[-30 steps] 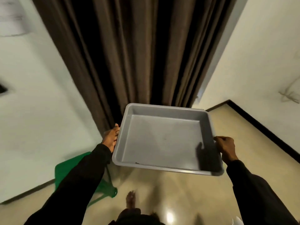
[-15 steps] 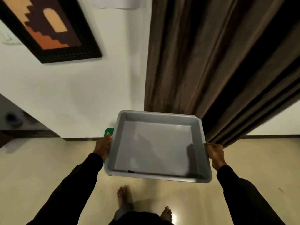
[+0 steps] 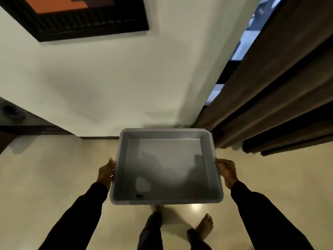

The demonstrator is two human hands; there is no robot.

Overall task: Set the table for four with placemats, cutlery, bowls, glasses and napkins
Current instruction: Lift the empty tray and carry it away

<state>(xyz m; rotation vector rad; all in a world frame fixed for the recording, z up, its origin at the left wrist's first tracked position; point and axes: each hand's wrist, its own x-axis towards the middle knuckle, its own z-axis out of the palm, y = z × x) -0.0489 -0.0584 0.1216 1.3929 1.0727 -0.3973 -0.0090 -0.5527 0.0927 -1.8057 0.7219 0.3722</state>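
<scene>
Above glossy floor (image 3: 54,177), both hands grip smooth rectangular grey tray (image 3: 166,170).

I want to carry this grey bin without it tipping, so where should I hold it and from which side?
Hold the grey bin by its two short side rims, one hand from each side, as the left hand and right hand do now. Its wide, shallow, rectangular shape has a lipped rim for fingers to hook under, and opposite grips near the middle should keep it level.

We saw the left hand (image 3: 106,171) and right hand (image 3: 226,170) gripping a grey tray (image 3: 166,200) at lower centre of the frame, above the floor (image 3: 54,174).
</scene>
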